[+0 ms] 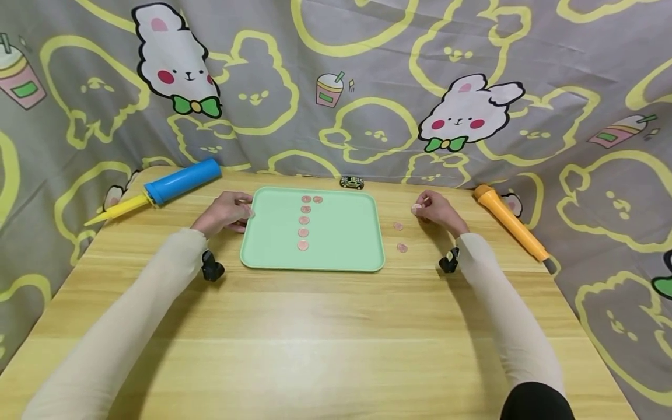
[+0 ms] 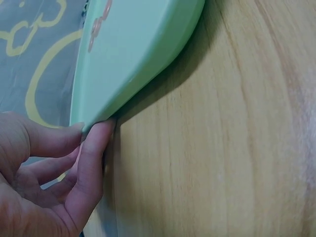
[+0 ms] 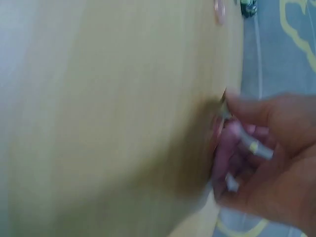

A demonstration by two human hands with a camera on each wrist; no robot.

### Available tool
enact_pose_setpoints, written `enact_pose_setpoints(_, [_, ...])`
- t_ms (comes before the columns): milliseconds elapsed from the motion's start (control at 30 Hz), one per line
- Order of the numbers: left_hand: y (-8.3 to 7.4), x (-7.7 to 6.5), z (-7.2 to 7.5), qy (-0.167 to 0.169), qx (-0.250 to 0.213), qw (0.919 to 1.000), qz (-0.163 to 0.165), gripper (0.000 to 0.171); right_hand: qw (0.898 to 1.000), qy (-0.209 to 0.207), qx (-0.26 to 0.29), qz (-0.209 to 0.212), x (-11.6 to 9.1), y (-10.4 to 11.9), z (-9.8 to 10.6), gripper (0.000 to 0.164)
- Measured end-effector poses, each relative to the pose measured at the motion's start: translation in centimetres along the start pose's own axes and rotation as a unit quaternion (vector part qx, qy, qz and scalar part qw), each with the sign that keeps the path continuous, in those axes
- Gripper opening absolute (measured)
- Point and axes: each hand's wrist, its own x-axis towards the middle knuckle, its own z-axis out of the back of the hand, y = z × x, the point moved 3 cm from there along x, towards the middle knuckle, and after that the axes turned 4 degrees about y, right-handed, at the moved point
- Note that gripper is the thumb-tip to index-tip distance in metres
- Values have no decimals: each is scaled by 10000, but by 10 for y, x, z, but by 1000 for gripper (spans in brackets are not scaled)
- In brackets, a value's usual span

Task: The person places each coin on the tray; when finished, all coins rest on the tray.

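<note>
My left hand (image 1: 224,211) pinches the left rim of a pale green tray (image 1: 346,233), thumb on top and fingers underneath, as the left wrist view shows with the rim (image 2: 91,126) between them. On the tray, several copper-coloured coins (image 1: 304,220) form a column with one more beside its far end. To the right of the tray, my right hand (image 1: 438,211) holds a similar coin (image 1: 416,208) between thumb and fingertips, close over the table. The right wrist view is blurred around those fingertips. Two loose coins, a farther one (image 1: 398,226) and a nearer one (image 1: 401,248), lie between tray and hand.
A small toy car (image 1: 352,182) stands behind the tray at the table's back edge. A blue and yellow hand pump (image 1: 181,181) lies at the back left, and an orange microphone-shaped toy (image 1: 511,223) at the right edge. A patterned grey curtain (image 1: 367,76) hangs behind the wooden table (image 1: 315,338).
</note>
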Motion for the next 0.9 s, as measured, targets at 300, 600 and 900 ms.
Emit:
enact_pose_setpoints(300, [1,4,1,-18,29,10000,61,59,9931,-1045,510,170,12,46,-32,23])
enact_pose_setpoints(600, [-5,3,1,-63,102,9999,-4,60,9725,-420,2214,585,22,91,-65,26])
enact_pose_setpoints(900, [-2,2,0,-89,70,9999,-27,62,9470,392,3181,226,27,123,-99,32])
